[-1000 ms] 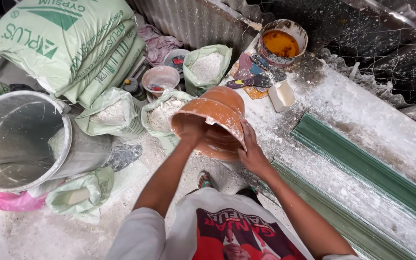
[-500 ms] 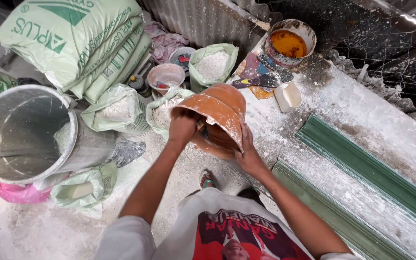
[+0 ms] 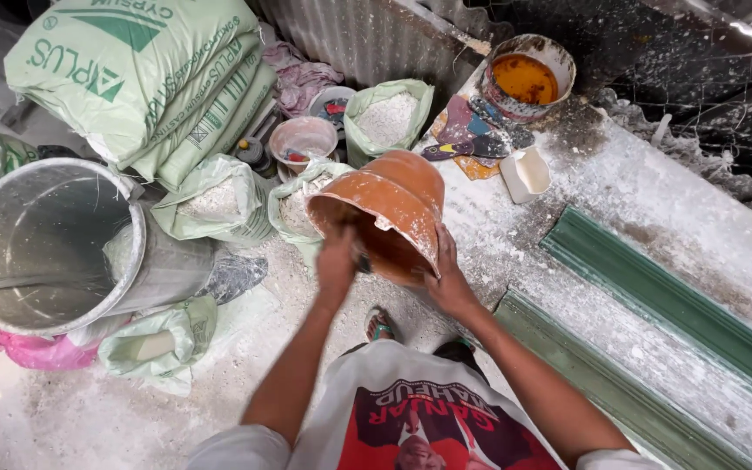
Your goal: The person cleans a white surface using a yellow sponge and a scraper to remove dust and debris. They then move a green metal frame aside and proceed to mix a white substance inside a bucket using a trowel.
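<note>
Orange plastic, spotted with white powder, makes the bowl [image 3: 385, 213] that the person holds up in the middle of the scene, tilted so that its open mouth faces down and to the left. The left hand [image 3: 338, 264] reaches into the mouth of the bowl, fingers closed around something small and dark that I cannot make out. The right hand [image 3: 447, 278] supports the bowl from the right side, its grip open and flat against the outer wall and rim. Below the bowl, on the floor, stand several open green sacks of white powder [image 3: 389, 117], and a small pink bowl [image 3: 303, 139] sits between them. On the far left lies a large closed green sack [image 3: 145, 78], and near it stands a big metal bucket [image 3: 50, 248]. To the right, the white dusty surface [image 3: 654, 261] carries a pot with orange liquid [image 3: 527, 77], a small white cup [image 3: 525, 172] and two long green mouldings [image 3: 672, 305].
</note>
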